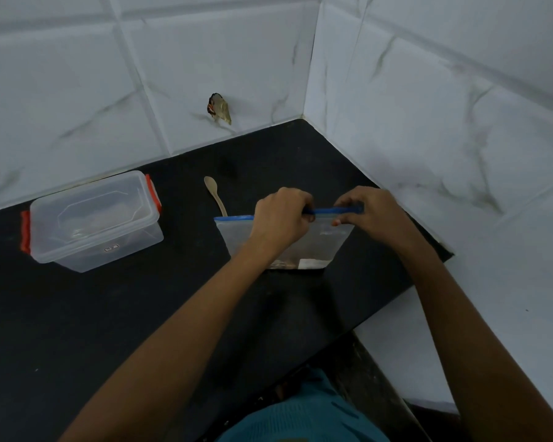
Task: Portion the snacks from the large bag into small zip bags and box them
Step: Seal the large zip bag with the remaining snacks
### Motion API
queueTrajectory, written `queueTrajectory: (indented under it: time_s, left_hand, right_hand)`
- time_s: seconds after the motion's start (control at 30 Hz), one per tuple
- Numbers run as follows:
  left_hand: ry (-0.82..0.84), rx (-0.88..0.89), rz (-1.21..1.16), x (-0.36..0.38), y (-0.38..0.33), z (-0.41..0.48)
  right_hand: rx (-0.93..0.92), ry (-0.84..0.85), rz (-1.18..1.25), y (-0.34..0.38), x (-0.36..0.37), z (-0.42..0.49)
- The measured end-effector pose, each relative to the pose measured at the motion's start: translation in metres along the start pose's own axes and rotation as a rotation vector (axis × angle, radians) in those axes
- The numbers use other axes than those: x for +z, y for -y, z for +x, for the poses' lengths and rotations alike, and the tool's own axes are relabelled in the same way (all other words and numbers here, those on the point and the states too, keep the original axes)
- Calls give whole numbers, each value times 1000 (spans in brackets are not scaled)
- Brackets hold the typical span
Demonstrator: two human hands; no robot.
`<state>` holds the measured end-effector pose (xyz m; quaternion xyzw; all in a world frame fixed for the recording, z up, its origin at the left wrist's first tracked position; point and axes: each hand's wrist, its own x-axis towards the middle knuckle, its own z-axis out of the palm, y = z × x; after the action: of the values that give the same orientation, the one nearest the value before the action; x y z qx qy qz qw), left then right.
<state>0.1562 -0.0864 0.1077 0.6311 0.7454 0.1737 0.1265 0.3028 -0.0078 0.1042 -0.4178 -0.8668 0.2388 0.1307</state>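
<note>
Head cam, looking down at a black counter [141, 314] in a corner of white tiled wall [109, 90]. Zip bag [320, 244] stands upright on the counter, right of ctr, near the right-hand wall. It's clear w/ a blue zip strip [332, 211] along the top. Something brownish sits at the very bottom of it, too blurry to tell what.

Left hand [281, 215] has fingers curled and pinches the strip about mid-length. Right hand [371, 215] pinches the strip nearer its right end, thumb on the near side, fingers over the far side. Only a short bit of strip shows btwn the two hands. Both forearms reach in from the bottom edge, over teal clothing [300, 416].

Wooden spoon [216, 194] lies on the counter just behind the bag's top left corner, bowl pointing to the back wall, handle end hidden by the bag.

Clear plastic box [93, 221] w/ lid on and red clips at both ends sits well left of the bag, close to the back wall. Can't tell what's inside.

Dark ragged spot [219, 108] on the back wall tile, above the spoon
</note>
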Motion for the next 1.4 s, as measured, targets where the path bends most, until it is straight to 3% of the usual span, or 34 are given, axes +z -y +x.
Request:
queueTrajectory:
  time_s: [0.4,0.63,0.77,0.9,0.97,1.13,1.3,1.4]
  left_hand:
    - [91,-5,-36,-10,6,-5]
    - [59,-62,-53,-19,28,-13]
    - [235,-107,-143,-21,35,-7]
    - [445,-145,-165,-26,36,0]
    - [491,-173,-216,-27,37,2]
    - [542,-235,-331,-27,40,2]
    - [558,-198,-439,-19,48,-8]
    - [551,-65,-226,-14,49,-16]
  right_hand:
    - [1,-53,45,-4,4,-2]
    - [64,83,90,-8,-2,-6]
    - [81,234,245,-1,-4,-11]
    - [-55,107,301,9,-3,-20]
    - [-171,5,243,16,4,-23]
    - [-401,-34,-165,13,38,-28]
    - [-438,-90,-191,13,46,-32]
    - [-382,-66,-155,13,47,-31]
